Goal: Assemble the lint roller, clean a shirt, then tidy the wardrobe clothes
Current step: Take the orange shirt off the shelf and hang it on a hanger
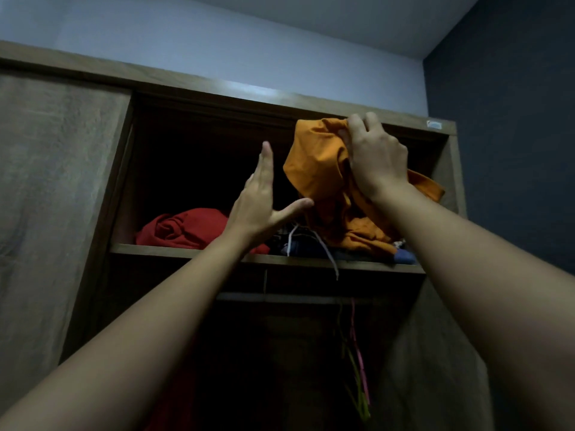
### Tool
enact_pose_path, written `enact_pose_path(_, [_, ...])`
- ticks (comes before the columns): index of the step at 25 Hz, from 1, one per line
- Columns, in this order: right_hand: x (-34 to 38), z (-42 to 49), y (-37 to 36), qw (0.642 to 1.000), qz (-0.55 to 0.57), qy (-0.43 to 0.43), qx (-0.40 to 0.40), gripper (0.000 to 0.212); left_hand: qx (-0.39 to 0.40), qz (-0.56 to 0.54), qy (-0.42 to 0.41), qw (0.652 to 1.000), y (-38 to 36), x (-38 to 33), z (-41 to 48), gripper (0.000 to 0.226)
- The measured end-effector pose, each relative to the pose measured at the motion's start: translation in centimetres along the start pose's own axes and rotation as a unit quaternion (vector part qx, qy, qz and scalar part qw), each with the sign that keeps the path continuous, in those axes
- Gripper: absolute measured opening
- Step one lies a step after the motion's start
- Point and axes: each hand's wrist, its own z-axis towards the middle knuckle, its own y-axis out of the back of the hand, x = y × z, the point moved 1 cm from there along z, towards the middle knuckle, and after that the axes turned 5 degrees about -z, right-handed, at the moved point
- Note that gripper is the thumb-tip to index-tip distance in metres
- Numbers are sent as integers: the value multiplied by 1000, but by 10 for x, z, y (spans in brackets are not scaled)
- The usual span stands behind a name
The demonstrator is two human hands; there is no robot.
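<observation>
An orange garment [320, 169] hangs crumpled in the wardrobe's top compartment, its lower end resting on a pile of dark clothes [311, 244] on the upper shelf [193, 251]. My right hand [376, 160] grips the garment's upper part and holds it up near the compartment's ceiling. My left hand [264, 200] is raised just left of the garment, fingers straight and thumb spread toward the cloth, holding nothing. A red garment [186, 228] lies bunched on the shelf's left side.
A white drawstring [329, 256] dangles over the shelf edge. Below the shelf, a rail carries pink and green hangers [357, 362] in a dark hanging space. The sliding wardrobe door [56, 197] covers the left side. A dark wall [513, 150] stands on the right.
</observation>
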Motion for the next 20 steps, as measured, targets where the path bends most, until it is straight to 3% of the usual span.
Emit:
enact_pose_path(5, [-16, 14, 35, 1000, 7, -9, -21, 41, -61, -111, -40, 991, -5, -52, 39, 96])
enact_pose_path(10, [-30, 24, 62, 998, 26, -33, -43, 40, -154, -153, -114, 970, 6, -85, 55, 45])
enact_pose_path(13, [-36, 27, 70, 997, 50, -38, -40, 39, -179, -182, -118, 960, 17, -96, 61, 29])
enact_pose_path(17, [-46, 4, 51, 994, 112, 2, 12, 34, -131, -167, -101, 972, 12, -87, 40, 32])
enact_pose_path(20, [-55, -42, 29, 980, 166, 36, 100, 28, -27, -180, -48, 982, 0, -64, 1, 30])
